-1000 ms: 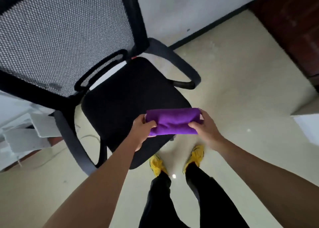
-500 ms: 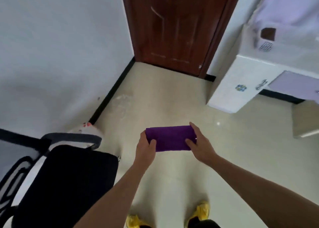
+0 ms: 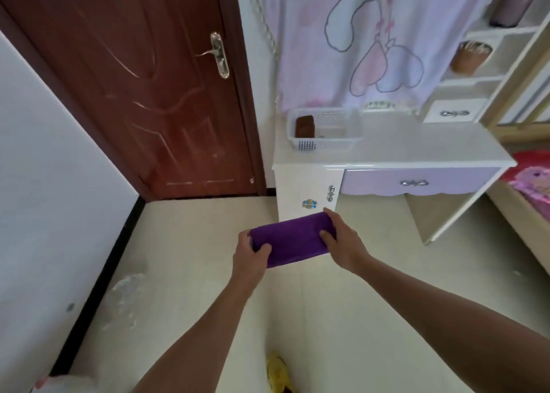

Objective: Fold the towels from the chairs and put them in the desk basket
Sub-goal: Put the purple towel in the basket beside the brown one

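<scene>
A yellow shoe (image 3: 276, 372) stands on the pale floor (image 3: 184, 273) at the bottom of the view. Above it, both arms reach forward and hold the folded purple towel (image 3: 293, 239) in the air, in front of the desk's cupboard door. The left hand (image 3: 250, 255) grips the towel's left end, thumb on top and fingers curled under it. The right hand (image 3: 345, 242) grips the right end the same way, with its fingers clamped round the far edge. Further away, the white basket (image 3: 327, 145) sits at the left end of the desk (image 3: 431, 142) top. A folded brown towel (image 3: 305, 124) lies in the basket's left part. To the left of the desk is a closed brown door (image 3: 134, 95).
</scene>
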`<state>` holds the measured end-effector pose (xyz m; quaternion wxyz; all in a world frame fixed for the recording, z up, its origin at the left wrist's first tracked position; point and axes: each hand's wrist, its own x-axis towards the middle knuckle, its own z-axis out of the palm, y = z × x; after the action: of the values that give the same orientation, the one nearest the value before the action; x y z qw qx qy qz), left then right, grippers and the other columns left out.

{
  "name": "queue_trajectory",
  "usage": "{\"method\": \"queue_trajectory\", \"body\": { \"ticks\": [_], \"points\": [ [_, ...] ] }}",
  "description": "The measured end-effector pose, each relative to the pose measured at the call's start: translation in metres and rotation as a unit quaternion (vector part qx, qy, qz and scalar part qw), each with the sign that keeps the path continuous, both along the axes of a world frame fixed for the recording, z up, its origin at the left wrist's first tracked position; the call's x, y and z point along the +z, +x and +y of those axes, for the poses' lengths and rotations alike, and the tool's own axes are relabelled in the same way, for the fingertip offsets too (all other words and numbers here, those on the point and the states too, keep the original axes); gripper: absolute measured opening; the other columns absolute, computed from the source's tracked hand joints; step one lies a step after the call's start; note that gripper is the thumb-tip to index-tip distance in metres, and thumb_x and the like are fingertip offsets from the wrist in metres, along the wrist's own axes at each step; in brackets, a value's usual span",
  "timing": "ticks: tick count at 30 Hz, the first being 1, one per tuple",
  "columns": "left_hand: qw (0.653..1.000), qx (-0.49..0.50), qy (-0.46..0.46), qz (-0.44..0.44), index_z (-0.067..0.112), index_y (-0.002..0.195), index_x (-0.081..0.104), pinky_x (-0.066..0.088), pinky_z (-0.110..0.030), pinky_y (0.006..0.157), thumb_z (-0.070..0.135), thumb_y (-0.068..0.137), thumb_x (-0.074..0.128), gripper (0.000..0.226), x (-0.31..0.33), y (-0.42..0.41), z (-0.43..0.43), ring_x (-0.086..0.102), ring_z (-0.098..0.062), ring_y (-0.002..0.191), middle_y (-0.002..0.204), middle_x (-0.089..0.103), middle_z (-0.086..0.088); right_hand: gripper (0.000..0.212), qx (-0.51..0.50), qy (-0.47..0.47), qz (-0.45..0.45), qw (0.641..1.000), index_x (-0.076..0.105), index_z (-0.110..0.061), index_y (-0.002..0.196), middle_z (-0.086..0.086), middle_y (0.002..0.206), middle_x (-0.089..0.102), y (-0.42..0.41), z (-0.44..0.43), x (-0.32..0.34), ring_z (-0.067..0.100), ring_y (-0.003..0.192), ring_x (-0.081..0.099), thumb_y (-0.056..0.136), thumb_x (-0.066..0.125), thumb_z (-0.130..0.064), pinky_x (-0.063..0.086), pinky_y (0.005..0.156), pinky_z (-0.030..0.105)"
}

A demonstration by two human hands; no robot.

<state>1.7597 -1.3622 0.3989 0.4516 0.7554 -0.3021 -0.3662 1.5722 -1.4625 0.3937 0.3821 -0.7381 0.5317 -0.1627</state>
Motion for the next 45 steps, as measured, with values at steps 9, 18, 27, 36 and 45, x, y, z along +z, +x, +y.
{"method": "queue_trajectory", "body": {
  "ticks": [9,18,27,36,45],
  "points": [
    [0.996,-0.069,-0.016,0.061,0.023,0.120,0.047,0.055,-0.042,0.088,0.010,0.083,0.059,0.041,-0.010,-0.011,-0.209,0.062,-0.019,0.099,0.109,0.060,0.000,0.053,-0.072,-0.021,0.019,0.997,0.030,-0.021,0.149,0.006,0.140,0.051,-0.031,-0.188,0.000,0.028,0.123,0.051,0.099,0.047,-0.021,0.038,0.097,0.030],
    [0.965,-0.149,0.045,0.209,0.010,0.113,0.050,0.060,-0.040,0.071,-0.002,0.079,0.063,0.038,0.012,-0.006,-0.387,0.064,-0.032,0.099,0.113,0.059,-0.011,0.047,-0.107,-0.019,0.033,0.994,0.040,-0.025,0.144,0.003,0.133,0.057,-0.040,-0.367,0.021,0.026,0.118,0.053,0.097,0.049,-0.022,0.039,0.095,0.032],
    [0.973,-0.093,0.083,0.192,0.007,0.112,0.048,0.059,-0.037,0.070,0.001,0.078,0.069,0.040,-0.003,0.010,-0.519,0.061,-0.027,0.098,0.112,0.055,-0.011,0.044,-0.003,-0.006,0.037,0.999,0.045,-0.025,0.140,0.001,0.130,0.059,-0.002,-0.546,-0.002,0.023,0.113,0.056,0.096,0.052,-0.024,0.045,0.092,0.031],
    [0.982,-0.040,0.164,0.084,0.012,0.111,0.048,0.052,-0.024,0.064,0.013,0.072,0.075,0.048,-0.038,0.005,-0.588,0.059,-0.016,0.086,0.104,0.058,-0.004,0.045,0.239,-0.031,0.131,0.962,0.040,-0.025,0.141,0.008,0.127,0.061,0.057,-0.680,-0.035,0.026,0.110,0.059,0.097,0.050,-0.025,0.047,0.093,0.035],
    [0.901,-0.151,0.344,-0.217,0.021,0.111,0.042,0.046,-0.035,0.090,0.044,0.072,0.067,0.052,-0.077,-0.016,-0.621,0.062,-0.021,0.085,0.090,0.063,0.003,0.050,0.402,-0.049,0.198,0.893,0.031,-0.027,0.147,0.009,0.138,0.051,0.105,-0.708,-0.091,0.028,0.118,0.054,0.099,0.043,-0.021,0.045,0.098,0.041]
  ]
}}
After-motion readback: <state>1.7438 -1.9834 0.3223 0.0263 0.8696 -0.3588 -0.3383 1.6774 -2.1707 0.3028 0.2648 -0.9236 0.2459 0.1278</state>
